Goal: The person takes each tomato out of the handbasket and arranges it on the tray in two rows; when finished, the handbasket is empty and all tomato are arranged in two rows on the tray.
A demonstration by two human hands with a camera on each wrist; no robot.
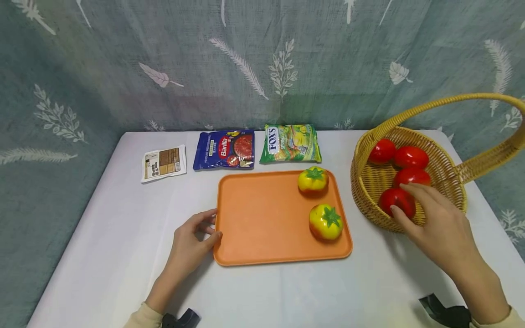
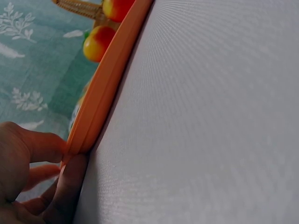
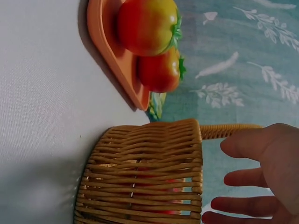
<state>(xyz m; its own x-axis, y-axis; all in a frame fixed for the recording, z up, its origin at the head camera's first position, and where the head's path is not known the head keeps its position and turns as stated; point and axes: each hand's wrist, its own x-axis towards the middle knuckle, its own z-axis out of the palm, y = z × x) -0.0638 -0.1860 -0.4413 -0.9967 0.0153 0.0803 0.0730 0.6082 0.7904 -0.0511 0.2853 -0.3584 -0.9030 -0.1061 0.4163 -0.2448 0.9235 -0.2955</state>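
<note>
In the head view my left hand (image 1: 193,243) pinches the left rim of an orange tray (image 1: 262,218). The left wrist view shows the thumb and a finger right on that rim. Two yellow-and-red tomatoes with green tops, one nearer (image 1: 326,222) and one farther (image 1: 313,180), sit on the tray's right side. My right hand (image 1: 440,225) hovers over a wicker basket (image 1: 371,216), fingers spread and holding nothing. From above, its thumb and fingertips overlap a smooth red fruit (image 1: 397,202). Several such red fruits lie inside the basket.
Behind the tray lie a blue Barilla pouch (image 1: 223,150) and a green Fox's candy bag (image 1: 290,143). A small white-and-brown packet (image 1: 164,163) is at the back left. The basket's tall handle (image 1: 451,99) arches over its right side. A patterned curtain (image 1: 246,59) hangs behind the white table (image 1: 123,218).
</note>
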